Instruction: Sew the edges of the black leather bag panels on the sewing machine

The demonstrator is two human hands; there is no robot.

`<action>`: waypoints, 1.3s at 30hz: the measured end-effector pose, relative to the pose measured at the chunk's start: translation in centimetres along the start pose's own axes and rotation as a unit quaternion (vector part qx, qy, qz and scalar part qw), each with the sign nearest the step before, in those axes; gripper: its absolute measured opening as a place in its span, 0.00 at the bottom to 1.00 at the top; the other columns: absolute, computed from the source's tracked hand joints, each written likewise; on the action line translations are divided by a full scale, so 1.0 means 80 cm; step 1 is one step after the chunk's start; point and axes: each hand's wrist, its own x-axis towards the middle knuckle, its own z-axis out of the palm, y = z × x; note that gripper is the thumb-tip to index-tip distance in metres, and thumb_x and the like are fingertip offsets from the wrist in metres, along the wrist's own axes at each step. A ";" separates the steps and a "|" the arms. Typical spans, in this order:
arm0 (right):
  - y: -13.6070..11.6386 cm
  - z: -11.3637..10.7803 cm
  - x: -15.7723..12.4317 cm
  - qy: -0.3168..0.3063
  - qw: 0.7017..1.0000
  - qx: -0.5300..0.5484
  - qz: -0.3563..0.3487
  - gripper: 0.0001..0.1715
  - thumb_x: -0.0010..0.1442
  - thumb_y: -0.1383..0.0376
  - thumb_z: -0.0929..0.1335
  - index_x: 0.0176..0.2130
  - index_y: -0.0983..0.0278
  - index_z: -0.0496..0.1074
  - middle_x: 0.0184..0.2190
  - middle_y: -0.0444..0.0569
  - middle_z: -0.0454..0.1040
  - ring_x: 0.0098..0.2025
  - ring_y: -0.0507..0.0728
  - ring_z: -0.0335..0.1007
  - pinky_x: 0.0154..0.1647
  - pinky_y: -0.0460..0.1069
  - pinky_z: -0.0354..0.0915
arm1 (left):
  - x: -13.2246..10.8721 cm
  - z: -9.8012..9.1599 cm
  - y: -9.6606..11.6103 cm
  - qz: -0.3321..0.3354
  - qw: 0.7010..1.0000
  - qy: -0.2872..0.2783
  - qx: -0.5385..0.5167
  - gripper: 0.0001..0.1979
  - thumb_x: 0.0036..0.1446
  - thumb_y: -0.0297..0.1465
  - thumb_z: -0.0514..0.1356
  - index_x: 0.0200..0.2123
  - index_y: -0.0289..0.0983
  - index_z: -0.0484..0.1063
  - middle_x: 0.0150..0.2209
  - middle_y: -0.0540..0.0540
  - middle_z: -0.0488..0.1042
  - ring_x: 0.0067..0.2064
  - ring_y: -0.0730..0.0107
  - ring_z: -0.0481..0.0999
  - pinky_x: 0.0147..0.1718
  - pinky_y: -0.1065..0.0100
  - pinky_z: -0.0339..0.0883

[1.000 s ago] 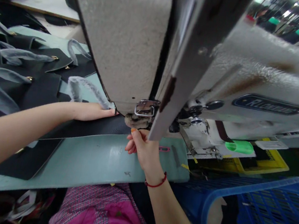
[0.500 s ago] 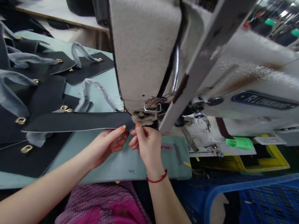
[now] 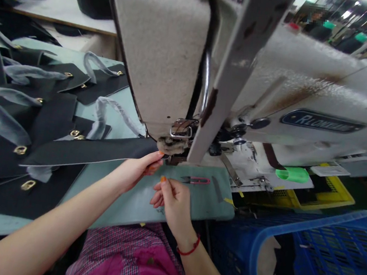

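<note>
My left hand point(image 3: 140, 168) pinches the near edge of a long black leather-like strip point(image 3: 90, 150), close under the head of a sewing machine point(image 3: 157, 53). The strip reaches left from the presser foot area over other black panels. The needle itself is hidden. Off the strip, my right hand point(image 3: 173, 201) hovers over the pale green table top, fingers curled in and thumb against them, with nothing visible in it. Just beyond its fingers lie thread snips point(image 3: 196, 180) with a pink handle.
Several black panels point(image 3: 1, 131) with gold clasps and plastic-wrapped handles cover the table's left side. A blue basket point(image 3: 256, 251) with scraps stands at the lower right. Behind it is a yellow crate point(image 3: 338, 194). A green holder point(image 3: 293, 175) sits by the machine bed.
My right hand has left the strip and come back toward me, uncovering the snips. My left hand has moved slightly right along the strip's edge toward the presser foot. The view shifted slightly.
</note>
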 end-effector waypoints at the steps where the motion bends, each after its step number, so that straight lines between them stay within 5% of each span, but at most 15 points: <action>1: 0.009 0.000 -0.004 -0.004 1.000 0.000 0.008 0.29 0.65 0.46 0.63 0.29 0.66 0.73 0.16 0.46 0.72 0.16 0.48 0.66 0.19 0.42 0.61 | 0.000 0.000 0.000 -0.005 1.000 -0.012 -0.009 0.23 0.48 0.45 0.68 0.19 0.36 0.62 0.19 0.55 0.56 0.21 0.79 0.51 0.19 0.74 0.49; 11: 0.063 0.001 -0.008 -0.005 0.998 -0.015 0.058 0.27 0.63 0.47 0.64 0.28 0.66 0.73 0.15 0.44 0.71 0.15 0.48 0.63 0.19 0.41 0.60 | 0.004 0.003 -0.002 -0.014 0.998 0.003 -0.055 0.19 0.47 0.42 0.69 0.22 0.35 0.67 0.20 0.55 0.58 0.22 0.79 0.54 0.19 0.76 0.51; 26: 0.071 0.005 -0.011 -0.009 0.997 -0.070 0.027 0.29 0.67 0.46 0.63 0.29 0.66 0.75 0.17 0.44 0.72 0.18 0.48 0.67 0.22 0.41 0.62 | 0.008 0.008 0.003 -0.006 0.996 0.036 -0.083 0.17 0.44 0.36 0.70 0.22 0.36 0.64 0.20 0.55 0.59 0.21 0.81 0.55 0.18 0.78 0.52; 39: 0.071 0.000 -0.013 -0.030 0.995 -0.095 0.023 0.26 0.68 0.50 0.62 0.30 0.65 0.75 0.18 0.44 0.73 0.19 0.49 0.68 0.23 0.42 0.63 | 0.008 0.025 -0.004 0.035 0.984 0.143 -0.097 0.16 0.40 0.36 0.70 0.18 0.35 0.67 0.20 0.52 0.65 0.23 0.79 0.59 0.20 0.75 0.54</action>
